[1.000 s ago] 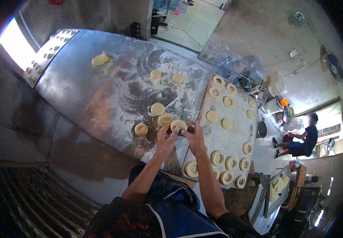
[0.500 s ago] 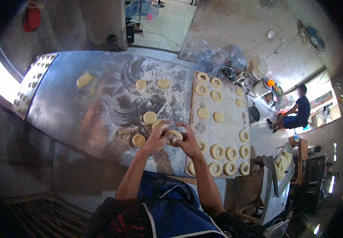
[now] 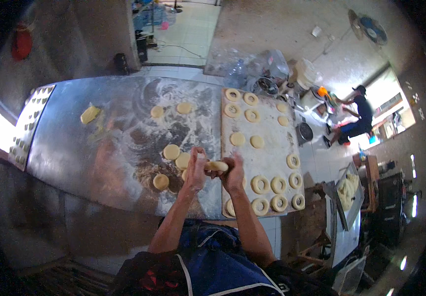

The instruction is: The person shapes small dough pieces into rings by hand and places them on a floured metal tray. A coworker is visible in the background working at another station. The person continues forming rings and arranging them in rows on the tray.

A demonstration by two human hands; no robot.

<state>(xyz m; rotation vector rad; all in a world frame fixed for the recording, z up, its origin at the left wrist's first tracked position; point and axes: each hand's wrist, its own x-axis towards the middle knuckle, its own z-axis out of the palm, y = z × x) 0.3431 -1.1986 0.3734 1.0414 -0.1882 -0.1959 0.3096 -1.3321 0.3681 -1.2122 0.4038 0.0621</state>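
A pale dough ring (image 3: 217, 166) is held up between my two hands, over the seam between the floured metal table (image 3: 74, 163) and the tray. My left hand (image 3: 196, 172) grips its left side, and my right hand (image 3: 234, 172) grips the other, with some fingers inside or behind it. Dough rounds (image 3: 172, 151) lie on the table just left of my hands, one partly hidden by the left hand. Beside my right hand, the floured tray (image 3: 272, 160) bears rows of dough rings (image 3: 260, 184) and several uncut dough rounds (image 3: 237, 139).
A yellowish dough lump (image 3: 90, 115) lies at the table's far left. Another tray (image 3: 23, 128) of small pieces stands at the left edge. Behind the right tray are a water jug (image 3: 235, 71) and a dark bucket (image 3: 304, 132). A person (image 3: 356, 116) stands bent at the far right.
My hands have shifted right relative to the table, and the dough ring is now seen edge-on. The person at the right has risen from sitting and reaches forward. The view has turned slightly.
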